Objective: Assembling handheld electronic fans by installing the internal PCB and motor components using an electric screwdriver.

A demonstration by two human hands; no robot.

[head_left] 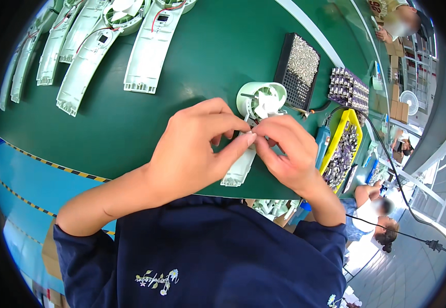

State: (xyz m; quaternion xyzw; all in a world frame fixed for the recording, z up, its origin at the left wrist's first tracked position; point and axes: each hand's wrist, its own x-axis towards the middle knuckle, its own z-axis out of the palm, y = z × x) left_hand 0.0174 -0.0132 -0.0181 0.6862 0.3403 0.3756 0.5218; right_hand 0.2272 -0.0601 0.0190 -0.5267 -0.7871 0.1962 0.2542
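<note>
While both hands meet over the green table [130, 118], a fitting step is judged to be in hand: a small part, too tiny to be identified, is being worked at the neck of a pale green fan housing [260, 99]. The left hand [192, 149] is curled, its thumb and forefinger pressed together at the tips, and the right hand [284, 151] is pinched in the same way, so that the fingertips of the two hands are touching. Whether anything is gripped between them cannot be told. The housing's round head is seen just beyond the fingers, and its long handle [238, 172] is passed beneath them toward the body. Fine alignment and a steady hold are thought to be called for next. A black tray of small silvery parts [299, 66] is set near the right hand, and a yellow bin [342, 149] beside it.
</note>
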